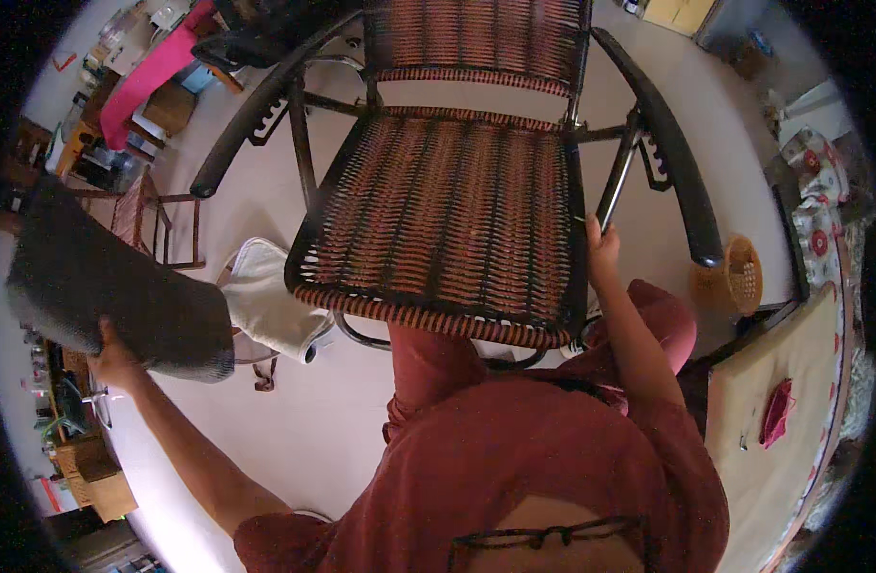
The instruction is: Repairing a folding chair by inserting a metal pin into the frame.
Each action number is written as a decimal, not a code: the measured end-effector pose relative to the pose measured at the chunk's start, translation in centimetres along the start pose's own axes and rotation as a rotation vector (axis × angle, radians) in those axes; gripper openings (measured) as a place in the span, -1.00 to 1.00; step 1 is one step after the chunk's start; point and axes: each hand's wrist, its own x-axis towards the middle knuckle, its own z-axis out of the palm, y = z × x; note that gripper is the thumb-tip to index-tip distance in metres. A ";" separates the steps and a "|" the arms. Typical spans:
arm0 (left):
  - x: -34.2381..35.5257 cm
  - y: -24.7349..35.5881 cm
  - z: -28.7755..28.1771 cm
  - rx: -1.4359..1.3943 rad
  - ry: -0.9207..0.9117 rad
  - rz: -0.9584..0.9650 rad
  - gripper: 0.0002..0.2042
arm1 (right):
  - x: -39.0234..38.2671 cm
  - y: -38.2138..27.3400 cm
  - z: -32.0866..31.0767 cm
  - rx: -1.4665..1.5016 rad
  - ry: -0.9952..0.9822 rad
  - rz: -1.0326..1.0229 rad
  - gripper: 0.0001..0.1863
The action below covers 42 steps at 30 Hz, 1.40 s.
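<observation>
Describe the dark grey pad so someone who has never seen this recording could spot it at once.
Start at the big woven chair in the middle, then go left past the pale cloth beside it. There the person's left hand holds the dark grey pad. Unlike that cloth, it is dark and gripped by a hand.
</observation>
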 end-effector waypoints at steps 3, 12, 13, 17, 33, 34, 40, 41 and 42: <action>-3.8 -1.8 4.1 0.161 -0.381 -0.138 -0.29 | 0.2 0.5 -0.1 -0.059 0.009 0.111 -0.62; -25.6 17.7 -5.2 -0.335 -1.103 0.821 -0.22 | 0.0 -0.7 -1.0 -0.038 -0.095 0.190 -0.61; -27.3 19.6 -6.6 -0.576 -0.749 1.090 -0.26 | 0.0 -1.0 -1.0 -0.043 -0.093 0.191 -0.61; -31.2 25.0 -10.0 -0.824 -0.934 0.936 -0.40 | -0.4 -1.8 -1.1 0.093 -0.165 0.224 -0.66; -33.4 31.5 -10.5 -0.731 -0.695 1.276 -0.82 | 0.1 -2.8 -0.6 0.133 -0.120 0.329 -0.72; -33.3 31.7 -10.6 -0.653 -0.773 1.308 -0.80 | 0.2 -3.0 -0.8 0.156 -0.129 0.327 -0.72; -32.0 34.0 -10.7 -0.622 -0.741 1.395 -0.86 | 1.7 -3.8 -0.9 0.183 -0.112 0.175 -0.68; -31.7 34.4 -10.7 -0.690 -0.688 1.368 -0.86 | 2.0 -3.8 -1.4 0.052 -0.129 0.174 -0.68; -31.3 34.8 -10.5 -0.708 -0.701 1.392 -0.86 | 2.3 -4.0 -1.2 0.058 -0.129 0.179 -0.68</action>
